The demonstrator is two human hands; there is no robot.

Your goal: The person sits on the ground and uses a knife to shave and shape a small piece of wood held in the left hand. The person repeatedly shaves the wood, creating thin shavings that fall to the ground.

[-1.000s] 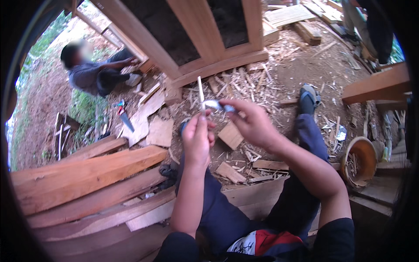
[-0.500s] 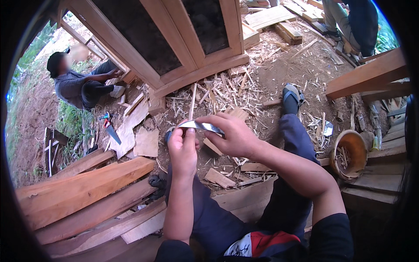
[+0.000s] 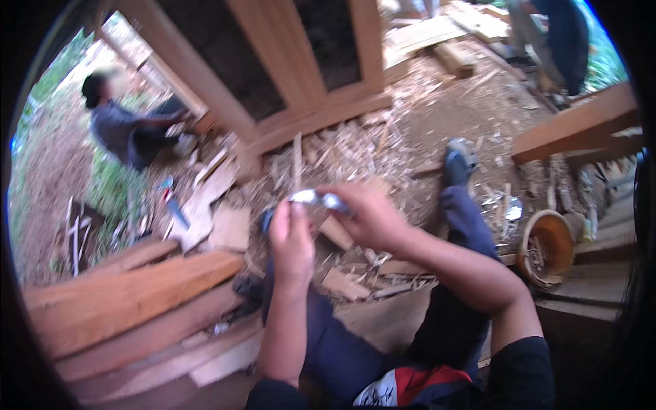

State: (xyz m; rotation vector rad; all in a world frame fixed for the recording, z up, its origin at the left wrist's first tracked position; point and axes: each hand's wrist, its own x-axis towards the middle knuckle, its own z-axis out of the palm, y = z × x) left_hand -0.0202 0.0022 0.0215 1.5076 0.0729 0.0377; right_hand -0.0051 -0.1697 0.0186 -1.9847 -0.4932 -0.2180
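Both our left hand (image 3: 292,236) and right hand (image 3: 369,217) have fingers closed on the small, stiff, probably slippery metal blade (image 3: 316,199) at twelve o'clock, best pinched by its flat sides.

Shiny metal blade (image 3: 316,199); rough sawn wood planks (image 3: 130,301); matt cloth trousers (image 3: 342,342).

Person, own body as seen from the head camera — black short sleeves ending above the elbows, forearms bare down to the left hand (image 3: 292,240) and right hand (image 3: 369,217). Dark navy trousers (image 3: 335,348) on both legs. Dark blue-grey shoe (image 3: 459,160) on the outstretched foot. Red and white patch of fabric (image 3: 410,384) at the lap (garment kind unclear).
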